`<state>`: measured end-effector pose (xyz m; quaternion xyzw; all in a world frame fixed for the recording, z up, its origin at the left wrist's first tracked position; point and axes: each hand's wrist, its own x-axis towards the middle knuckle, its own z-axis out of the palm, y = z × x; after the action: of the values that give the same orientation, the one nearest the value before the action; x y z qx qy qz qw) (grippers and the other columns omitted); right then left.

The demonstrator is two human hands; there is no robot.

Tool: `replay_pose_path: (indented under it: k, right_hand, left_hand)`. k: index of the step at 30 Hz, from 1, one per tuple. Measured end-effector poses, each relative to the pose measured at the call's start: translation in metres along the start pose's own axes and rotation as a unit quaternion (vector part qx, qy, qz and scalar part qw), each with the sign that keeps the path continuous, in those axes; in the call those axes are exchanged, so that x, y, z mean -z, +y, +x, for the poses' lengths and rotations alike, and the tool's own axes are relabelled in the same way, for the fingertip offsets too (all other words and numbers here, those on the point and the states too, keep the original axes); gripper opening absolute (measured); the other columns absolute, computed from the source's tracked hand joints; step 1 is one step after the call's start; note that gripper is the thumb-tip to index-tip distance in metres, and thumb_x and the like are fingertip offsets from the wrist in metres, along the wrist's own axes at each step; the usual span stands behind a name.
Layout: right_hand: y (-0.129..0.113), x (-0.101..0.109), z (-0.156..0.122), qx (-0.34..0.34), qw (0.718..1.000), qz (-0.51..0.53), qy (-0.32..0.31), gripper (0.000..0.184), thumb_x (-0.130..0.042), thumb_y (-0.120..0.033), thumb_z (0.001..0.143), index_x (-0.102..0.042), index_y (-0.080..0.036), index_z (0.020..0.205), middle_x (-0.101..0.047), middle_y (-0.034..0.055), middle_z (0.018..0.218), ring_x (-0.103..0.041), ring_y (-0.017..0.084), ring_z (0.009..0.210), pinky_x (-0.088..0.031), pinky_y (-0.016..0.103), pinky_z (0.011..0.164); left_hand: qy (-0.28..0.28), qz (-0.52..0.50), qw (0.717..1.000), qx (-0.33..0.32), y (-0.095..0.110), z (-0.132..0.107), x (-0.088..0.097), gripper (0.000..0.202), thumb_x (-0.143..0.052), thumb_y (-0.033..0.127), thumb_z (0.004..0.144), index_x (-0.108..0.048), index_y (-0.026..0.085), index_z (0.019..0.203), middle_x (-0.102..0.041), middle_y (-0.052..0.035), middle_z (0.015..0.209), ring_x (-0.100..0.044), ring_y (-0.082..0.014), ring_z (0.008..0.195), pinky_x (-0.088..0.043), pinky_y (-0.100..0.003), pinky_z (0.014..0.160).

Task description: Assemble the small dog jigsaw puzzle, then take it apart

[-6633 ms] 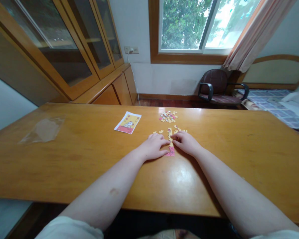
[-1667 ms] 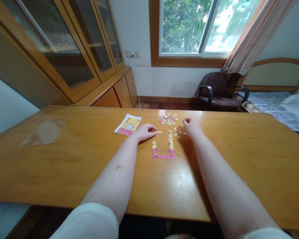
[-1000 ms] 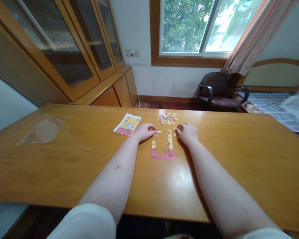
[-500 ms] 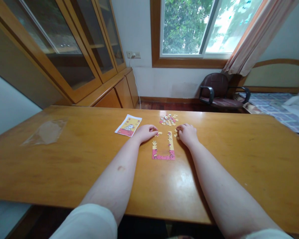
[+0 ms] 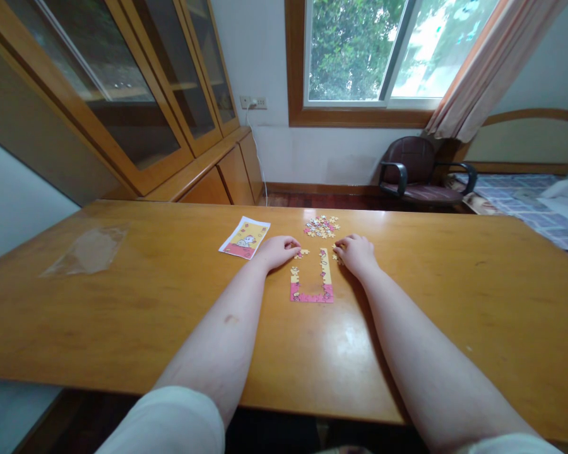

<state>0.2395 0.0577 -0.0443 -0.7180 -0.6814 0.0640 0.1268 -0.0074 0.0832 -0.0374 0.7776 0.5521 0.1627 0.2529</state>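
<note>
A U-shaped puzzle border (image 5: 311, 297) lies on the worktop (image 5: 123, 321); just past its left side, the left hand (image 5: 279, 251) meets yellow pieces (image 5: 305, 253); beside its right, the right hand (image 5: 357, 253) partly covers others (image 5: 336, 257); whether either grip holds any, I cannot tell

Table (image 5: 99, 321) — puzzle pieces (image 5: 322, 227), card (image 5: 245, 239), plastic (image 5: 91, 250)

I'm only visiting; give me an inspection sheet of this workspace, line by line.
Surface: glossy yellow-brown wooden table, reflecting light.
Work items: pink-and-yellow U-shaped jigsaw border, left side shorter; multicoloured jigsaw heap beyond it; white-edged picture card to its left.
Clutter: clear plastic wrapper at far left.
Hands: bare left hand at small yellow pieces; bare right hand over loose yellow pieces; grips unclear.
Cables: white cable hanging from pale wall socket.
Surroundings: brown wooden glass-doored cabinet; maroon chair; pale pink curtain.
</note>
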Motion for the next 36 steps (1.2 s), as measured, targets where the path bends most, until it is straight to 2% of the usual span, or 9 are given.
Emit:
replay_pose_path:
  k: [10,14,17,20,23,27,29,32,36]
  right_hand:
    - [-0.003,-0.001,0.003,-0.018,0.999,0.031,-0.01,0.018,-0.063,-0.031,0.085,-0.073,-0.02,0.095,-0.069,0.009,0.11,-0.058,0.025,0.105,-0.039,0.034,0.087]
    - [-0.003,0.0,0.001,-0.021,0.998,0.059,0.006,0.013,-0.065,-0.029,0.083,-0.071,-0.02,0.09,-0.072,0.0065,0.098,-0.06,0.023,0.098,-0.041,0.034,0.085]
    - [-0.004,0.002,-0.002,0.013,0.993,0.112,0.039,0.011,-0.063,-0.024,0.083,-0.071,-0.02,0.088,-0.073,0.0043,0.092,-0.062,0.021,0.092,-0.043,0.034,0.086]
    - [-0.007,-0.001,-0.005,0.053,0.968,0.236,0.064,0.019,-0.06,-0.024,0.084,-0.073,-0.021,0.097,-0.074,0.0033,0.095,-0.063,0.018,0.087,-0.046,0.032,0.085]
    - [-0.016,-0.008,-0.009,0.065,0.915,0.397,0.039,0.021,-0.061,-0.028,0.082,-0.074,-0.021,0.097,-0.075,0.0047,0.096,-0.066,0.018,0.088,-0.049,0.033,0.086]
    - [-0.03,-0.018,-0.015,0.059,0.832,0.552,-0.012,0.025,-0.07,-0.034,0.073,-0.073,-0.019,0.093,-0.075,0.006,0.088,-0.069,0.019,0.081,-0.053,0.037,0.085]
    - [-0.035,-0.022,-0.017,0.065,0.805,0.587,-0.048,0.029,-0.075,-0.036,0.069,-0.072,-0.019,0.091,-0.075,0.0057,0.086,-0.07,0.018,0.078,-0.055,0.037,0.082]
    - [-0.038,-0.023,-0.02,0.07,0.8,0.591,-0.077,0.031,-0.077,-0.036,0.067,-0.071,-0.019,0.092,-0.075,0.0053,0.089,-0.07,0.018,0.081,-0.055,0.036,0.083]
    - [-0.037,-0.024,-0.021,0.078,0.823,0.558,-0.076,0.026,-0.075,-0.033,0.071,-0.07,-0.02,0.092,-0.075,0.0049,0.089,-0.07,0.018,0.081,-0.056,0.036,0.082]
  left_hand:
    - [-0.002,-0.004,1.0,0.001,0.001,-0.001,0.002,0.032,-0.057,0.045,0.08,-0.074,0.023,0.095,-0.068,-0.0012,0.075,-0.06,-0.0172,0.07,-0.039,-0.027,0.06]
    - [0.0,-0.01,1.0,-0.002,-0.001,-0.001,0.001,0.03,-0.057,0.044,0.08,-0.074,0.023,0.094,-0.068,-0.0006,0.074,-0.059,-0.0174,0.069,-0.04,-0.027,0.061]
    - [0.014,-0.041,0.999,-0.003,-0.002,0.0,-0.001,0.029,-0.058,0.042,0.08,-0.074,0.021,0.093,-0.068,-0.0012,0.074,-0.059,-0.0176,0.07,-0.043,-0.028,0.064]
    - [0.055,-0.093,0.994,-0.025,-0.001,0.001,-0.002,0.027,-0.057,0.037,0.081,-0.073,0.018,0.092,-0.069,-0.0033,0.081,-0.059,-0.0171,0.075,-0.045,-0.028,0.069]
    - [0.076,-0.139,0.986,-0.061,0.005,0.0,-0.001,0.023,-0.061,0.034,0.08,-0.073,0.017,0.09,-0.068,-0.0041,0.084,-0.057,-0.0156,0.075,-0.046,-0.028,0.071]
    - [0.03,-0.198,0.977,-0.069,0.014,-0.004,0.0,0.023,-0.068,0.035,0.077,-0.073,0.016,0.09,-0.064,-0.0016,0.071,-0.052,-0.0129,0.065,-0.044,-0.028,0.064]
    - [0.005,-0.225,0.972,-0.064,0.018,-0.005,-0.001,0.021,-0.07,0.033,0.076,-0.073,0.016,0.088,-0.063,-0.0012,0.069,-0.052,-0.0122,0.063,-0.044,-0.027,0.063]
    - [-0.018,-0.259,0.964,-0.061,0.019,-0.004,-0.005,0.019,-0.071,0.032,0.074,-0.072,0.015,0.084,-0.064,-0.002,0.071,-0.054,-0.0122,0.065,-0.045,-0.027,0.063]
    - [-0.038,-0.288,0.955,-0.055,0.013,-0.001,-0.008,0.024,-0.073,0.035,0.072,-0.07,0.014,0.082,-0.068,-0.0044,0.076,-0.059,-0.0134,0.069,-0.047,-0.028,0.067]
